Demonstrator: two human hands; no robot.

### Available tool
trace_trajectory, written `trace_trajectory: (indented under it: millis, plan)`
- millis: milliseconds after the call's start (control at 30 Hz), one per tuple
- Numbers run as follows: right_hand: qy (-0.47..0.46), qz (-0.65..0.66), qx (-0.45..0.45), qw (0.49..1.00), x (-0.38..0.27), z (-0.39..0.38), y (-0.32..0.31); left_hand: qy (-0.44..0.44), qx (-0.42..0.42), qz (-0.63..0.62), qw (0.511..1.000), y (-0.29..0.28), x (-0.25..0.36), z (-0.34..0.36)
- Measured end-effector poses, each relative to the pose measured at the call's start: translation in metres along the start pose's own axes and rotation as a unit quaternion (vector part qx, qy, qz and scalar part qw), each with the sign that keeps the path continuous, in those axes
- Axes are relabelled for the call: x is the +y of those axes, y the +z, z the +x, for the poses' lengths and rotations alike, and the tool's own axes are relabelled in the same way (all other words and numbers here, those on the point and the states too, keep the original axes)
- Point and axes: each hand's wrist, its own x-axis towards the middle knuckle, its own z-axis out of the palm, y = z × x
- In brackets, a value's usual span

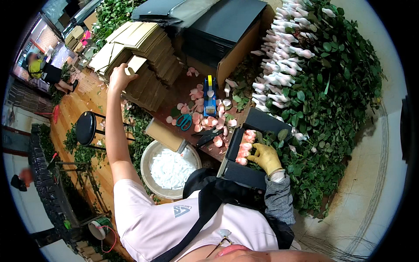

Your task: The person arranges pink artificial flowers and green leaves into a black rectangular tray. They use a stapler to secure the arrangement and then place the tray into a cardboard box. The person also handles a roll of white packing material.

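Note:
My left hand (122, 77), arm stretched up-left, grips a small cream cardboard piece (136, 63) at the stacks of flat cardboard (152, 43). My right hand (264, 157), in a yellow glove, curls its fingers on pink roses (245, 147) lying in a black box (248, 174) with its foam-like dark lining. Between the hands, the brown table (183, 83) carries scattered petals, a blue tape dispenser (209, 102), teal scissors (184, 121) and a dark cutting tool (205, 139).
A tub of white pieces (170, 168) stands below the table. Netted roses with dense leaves (323, 109) fill the right. Black sheets (218, 22) are stacked behind. A stool (86, 129) and fallen leaves are on the wooden floor; another person (48, 74) is at upper left.

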Motion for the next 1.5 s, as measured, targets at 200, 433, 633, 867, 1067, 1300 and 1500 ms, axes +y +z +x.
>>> trace_trajectory:
  millis: [200, 433, 633, 867, 1067, 1300, 1500]
  plan:
    - [0.003, 0.009, -0.012, 1.0, -0.002, -0.002, -0.002, -0.035, 0.04, 0.084, 0.995, -0.022, 0.015, -0.027]
    - [-0.062, -0.042, 0.047, 0.996, 0.013, 0.004, 0.015, 0.094, -0.137, -0.479, 0.862, 0.003, 0.089, -0.156]
    - [-0.027, -0.079, -0.071, 0.994, 0.003, 0.013, -0.003, 0.042, -0.484, -0.508, 0.711, 0.127, 0.262, -0.267]
    - [0.082, 0.433, 0.08, 0.894, 0.048, -0.012, 0.026, 0.162, -0.281, -0.325, 0.888, 0.181, 0.303, -0.295]
    - [0.189, 0.247, 0.129, 0.942, 0.011, -0.004, 0.014, 0.491, -0.146, -0.233, 0.827, 0.151, 0.301, -0.275]
    - [0.149, 0.224, 0.167, 0.948, 0.026, 0.009, 0.031, 0.567, -0.183, -0.126, 0.793, 0.16, 0.31, -0.274]
    - [-0.036, 0.162, 0.165, 0.972, 0.007, -0.05, -0.001, 0.587, -0.171, -0.118, 0.783, 0.148, 0.316, -0.269]
